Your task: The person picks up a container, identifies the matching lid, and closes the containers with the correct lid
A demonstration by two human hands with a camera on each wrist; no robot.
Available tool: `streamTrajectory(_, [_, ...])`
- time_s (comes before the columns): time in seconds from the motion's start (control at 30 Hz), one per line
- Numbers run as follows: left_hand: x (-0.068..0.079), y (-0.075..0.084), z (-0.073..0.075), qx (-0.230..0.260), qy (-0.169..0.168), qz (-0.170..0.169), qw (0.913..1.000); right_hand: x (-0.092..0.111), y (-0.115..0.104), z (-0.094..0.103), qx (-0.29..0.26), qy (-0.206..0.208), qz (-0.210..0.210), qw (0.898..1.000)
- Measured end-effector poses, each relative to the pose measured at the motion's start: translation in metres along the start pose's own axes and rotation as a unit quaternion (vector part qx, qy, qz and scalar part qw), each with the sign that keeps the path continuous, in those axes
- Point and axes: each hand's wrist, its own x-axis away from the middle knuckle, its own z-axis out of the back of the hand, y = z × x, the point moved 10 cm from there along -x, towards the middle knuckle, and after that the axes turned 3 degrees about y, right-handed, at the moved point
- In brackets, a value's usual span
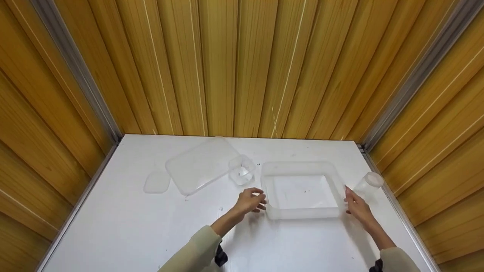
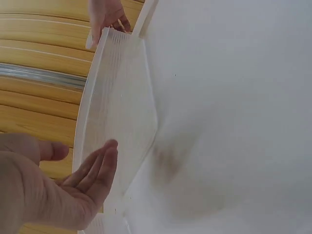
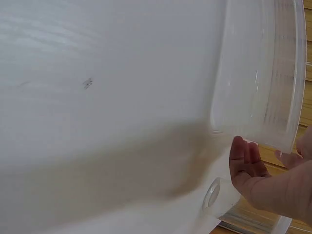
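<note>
A clear rectangular plastic container stands on the white table, its open top facing up. Beside its left wall is my left hand, thumb apart from loosely bent fingers; in the left wrist view nothing lies between the thumb and fingers. My right hand is at the container's right end. The right wrist view shows its fingertips close to the end wall and its thumb near the rim; whether they touch is hard to tell. Behind that hand stands a clear cylindrical cup, partly covered.
Left of the container sits a small clear faceted bowl. A large flat translucent lid lies farther left, next to a small rounded-square lid. Wood-patterned panels wall in the table's back and sides.
</note>
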Motion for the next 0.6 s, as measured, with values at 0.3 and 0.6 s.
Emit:
streamTrajectory(0.3, [0.019, -0.015, 0.030, 0.009, -0.027, -0.051, 0.9983, 0.025, -0.018, -0.021, -0.082, -0.118, 0.026, 0.989])
streamTrajectory(0.6, [0.034, -0.026, 0.043, 0.047, -0.033, -0.025, 0.9980, 0.039, -0.036, -0.043, -0.166, -0.219, 0.049, 0.960])
